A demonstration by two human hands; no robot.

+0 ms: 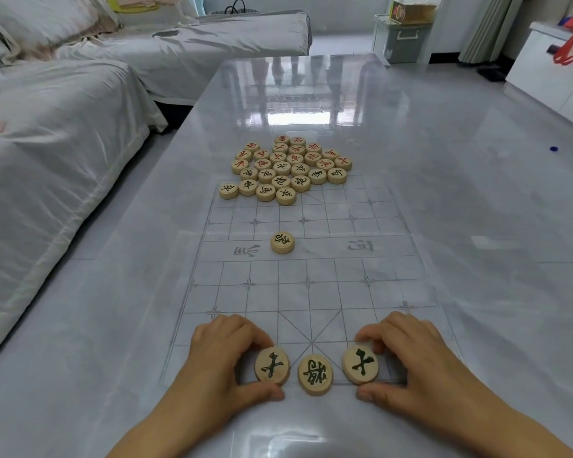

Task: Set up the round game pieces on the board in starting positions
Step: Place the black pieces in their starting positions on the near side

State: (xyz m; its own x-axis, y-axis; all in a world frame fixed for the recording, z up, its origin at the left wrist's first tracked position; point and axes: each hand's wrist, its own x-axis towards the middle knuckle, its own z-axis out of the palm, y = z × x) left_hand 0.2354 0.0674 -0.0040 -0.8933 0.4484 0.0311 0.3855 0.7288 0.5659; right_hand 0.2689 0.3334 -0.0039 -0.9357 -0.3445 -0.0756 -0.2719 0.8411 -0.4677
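Observation:
A clear plastic board (311, 285) with a printed grid lies on the glossy table. On its near edge stand three round wooden pieces with black characters. My left hand (219, 361) pinches the left piece (272, 365) between thumb and fingers. My right hand (411, 361) pinches the right piece (360, 364) the same way. The middle piece (315, 374) stands free between them. One black-marked piece (282, 242) sits alone on the board's middle band. Several red- and black-marked pieces lie in a heap (288, 168) at the board's far end.
A sofa (57, 143) under a pale cover runs along the table's left side. A white cabinet (553, 71) with a red bag stands at the far right, and a storage box (406, 38) stands beyond the table's far end.

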